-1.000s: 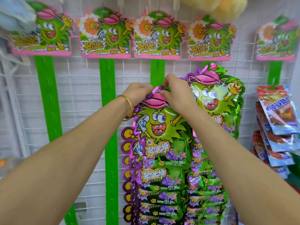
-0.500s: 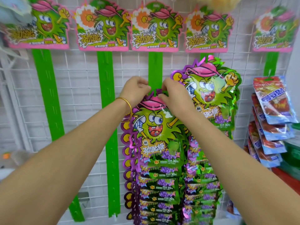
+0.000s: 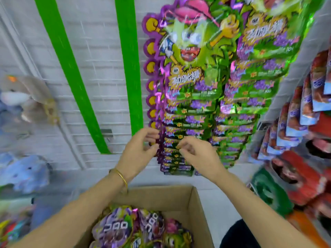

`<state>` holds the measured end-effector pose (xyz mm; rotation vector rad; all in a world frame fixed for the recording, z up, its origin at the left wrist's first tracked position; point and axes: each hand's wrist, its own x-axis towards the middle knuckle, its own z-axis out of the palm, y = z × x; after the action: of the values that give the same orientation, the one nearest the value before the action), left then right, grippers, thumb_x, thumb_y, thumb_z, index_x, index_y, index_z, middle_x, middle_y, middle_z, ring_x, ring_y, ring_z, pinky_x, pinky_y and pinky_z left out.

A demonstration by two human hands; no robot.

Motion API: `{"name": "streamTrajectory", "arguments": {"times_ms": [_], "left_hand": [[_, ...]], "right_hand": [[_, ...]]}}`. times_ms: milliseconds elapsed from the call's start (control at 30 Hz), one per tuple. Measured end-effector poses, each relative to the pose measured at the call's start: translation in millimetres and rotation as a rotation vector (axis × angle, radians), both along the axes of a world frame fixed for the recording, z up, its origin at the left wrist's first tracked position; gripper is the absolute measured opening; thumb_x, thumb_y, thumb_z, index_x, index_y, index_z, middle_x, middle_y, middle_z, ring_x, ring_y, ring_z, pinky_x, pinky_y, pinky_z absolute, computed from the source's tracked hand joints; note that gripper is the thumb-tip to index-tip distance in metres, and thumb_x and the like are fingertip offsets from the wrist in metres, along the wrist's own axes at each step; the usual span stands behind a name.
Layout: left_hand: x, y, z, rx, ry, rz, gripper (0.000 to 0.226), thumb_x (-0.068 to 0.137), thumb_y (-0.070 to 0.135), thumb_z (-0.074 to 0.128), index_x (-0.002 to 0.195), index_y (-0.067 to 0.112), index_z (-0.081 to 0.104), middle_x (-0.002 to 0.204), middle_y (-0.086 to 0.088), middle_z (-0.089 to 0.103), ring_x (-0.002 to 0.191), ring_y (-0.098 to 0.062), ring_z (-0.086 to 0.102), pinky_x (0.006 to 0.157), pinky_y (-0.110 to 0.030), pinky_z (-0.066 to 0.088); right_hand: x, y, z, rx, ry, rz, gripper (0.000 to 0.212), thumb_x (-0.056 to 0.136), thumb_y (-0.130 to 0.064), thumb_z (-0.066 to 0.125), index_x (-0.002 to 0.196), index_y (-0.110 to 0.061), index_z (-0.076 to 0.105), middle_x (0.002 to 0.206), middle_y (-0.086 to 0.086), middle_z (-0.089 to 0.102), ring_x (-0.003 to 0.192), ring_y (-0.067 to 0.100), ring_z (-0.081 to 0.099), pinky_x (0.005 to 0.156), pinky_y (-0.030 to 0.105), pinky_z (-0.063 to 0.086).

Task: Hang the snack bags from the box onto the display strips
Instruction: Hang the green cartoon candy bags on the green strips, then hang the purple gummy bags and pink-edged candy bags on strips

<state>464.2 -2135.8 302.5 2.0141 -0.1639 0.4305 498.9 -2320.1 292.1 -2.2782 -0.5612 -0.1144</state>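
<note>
Two hands hang side by side in front of the low end of a column of hung bags (image 3: 186, 97), above the far rim of a cardboard box (image 3: 198, 212). The left hand (image 3: 138, 151), with a gold bangle (image 3: 121, 178) at the wrist, has its fingers loosely curled at the column's left edge. The right hand (image 3: 197, 156) is loosely curled too, just right of it. Neither has hold of anything. Motion blur hides whether the fingertips touch the foil.

Loose snack bags (image 3: 125, 228), purple and green, lie piled in the box near the person. A second full column (image 3: 250, 83) hangs to the right of the first. To the left, two bare green display strips (image 3: 129, 68) run down the white wire grid (image 3: 100, 51). Red packets (image 3: 304, 113) hang at the far right.
</note>
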Motion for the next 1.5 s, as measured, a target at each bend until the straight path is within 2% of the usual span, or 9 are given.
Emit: {"name": "streamTrajectory", "arguments": {"times_ms": [133,233,533,733,933,1100,1167,1367,1500], "left_hand": [[-51.5,28.4,-113.1,0.023,0.349,0.014,0.035,0.083,-0.010,0.053,0.094,0.024,0.051,0.090,0.006,0.055,0.074,0.004,0.054,0.065,-0.002,0.042],[-70.9,42.4,-157.6,0.071,0.488,0.037,0.029,0.086,0.003,0.057,0.101,0.026,0.050,0.091,0.022,0.049,0.078,0.006,0.051,0.067,-0.002,0.043],[-61.8,57.5,-188.0,0.039,0.607,0.101,0.032,0.084,-0.001,0.057,0.114,0.009,0.054,0.105,-0.006,0.062,0.085,-0.012,0.058,0.070,0.001,0.039],[-54.2,72.3,-187.2,-0.004,0.609,0.165,0.030,0.084,0.000,0.058,0.110,0.015,0.053,0.103,-0.003,0.061,0.085,-0.004,0.056,0.082,-0.021,0.048],[-54.6,85.3,-186.8,-0.068,0.594,0.221,0.028,0.085,0.000,0.057,0.108,0.016,0.053,0.095,0.003,0.061,0.082,-0.005,0.057,0.079,-0.021,0.048],[-59.8,85.7,-188.5,-0.035,0.584,0.211,0.028,0.085,0.000,0.056,0.110,0.013,0.053,0.099,0.000,0.062,0.081,-0.002,0.057,0.069,-0.008,0.048],[-61.2,86.4,-188.1,-0.026,0.583,0.216,0.030,0.086,0.001,0.056,0.113,0.012,0.054,0.102,-0.002,0.062,0.081,-0.003,0.057,0.067,-0.006,0.047],[-64.7,87.2,-186.8,-0.017,0.588,0.218,0.029,0.086,0.002,0.056,0.113,0.013,0.053,0.106,-0.004,0.062,0.085,-0.009,0.057,0.076,-0.015,0.049],[-66.8,88.9,-189.1,0.000,0.611,0.214,0.027,0.086,0.003,0.056,0.108,0.018,0.053,0.106,-0.003,0.062,0.096,-0.016,0.058,0.090,-0.032,0.048]], "right_hand": [[-8.0,3.6,-140.5,-0.107,0.615,0.045,0.005,0.092,-0.009,0.053,0.095,-0.011,0.056,0.075,-0.002,0.053,0.054,0.014,0.053,0.044,0.019,0.044],[-15.2,7.8,-224.7,-0.210,0.865,0.014,0.006,0.090,-0.010,0.055,0.095,-0.014,0.054,0.081,0.002,0.054,0.060,0.016,0.054,0.047,0.024,0.043],[-35.7,21.0,-327.7,-0.463,0.909,-0.007,0.058,0.083,-0.019,0.067,0.134,-0.006,0.042,0.134,0.014,0.051,0.121,0.029,0.050,0.096,0.030,0.042],[-55.1,50.6,-343.0,-0.417,0.958,0.139,0.046,0.081,-0.029,0.070,0.120,-0.009,0.053,0.124,0.007,0.058,0.113,0.026,0.055,0.088,0.029,0.045],[-57.1,49.8,-356.2,-0.481,0.955,0.202,0.066,0.071,-0.030,0.080,0.124,-0.011,0.048,0.127,0.005,0.053,0.116,0.025,0.052,0.096,0.039,0.045],[-47.6,38.5,-345.4,-0.651,0.887,0.180,0.032,0.077,-0.031,0.074,0.072,-0.022,0.044,0.079,-0.005,0.047,0.085,0.020,0.048,0.056,0.024,0.036],[-42.7,34.2,-337.0,-0.708,0.784,0.054,0.029,0.078,-0.033,0.071,0.081,-0.013,0.050,0.092,0.004,0.055,0.089,0.025,0.055,0.064,0.031,0.042],[-35.7,28.5,-331.6,-0.294,0.835,-0.178,0.039,0.079,-0.022,0.072,0.108,-0.008,0.052,0.112,0.012,0.057,0.099,0.027,0.055,0.079,0.032,0.042],[-29.3,32.5,-313.3,0.026,0.974,-0.189,0.027,0.084,-0.017,0.067,0.108,-0.010,0.057,0.100,0.008,0.059,0.086,0.022,0.057,0.062,0.028,0.043]]}}
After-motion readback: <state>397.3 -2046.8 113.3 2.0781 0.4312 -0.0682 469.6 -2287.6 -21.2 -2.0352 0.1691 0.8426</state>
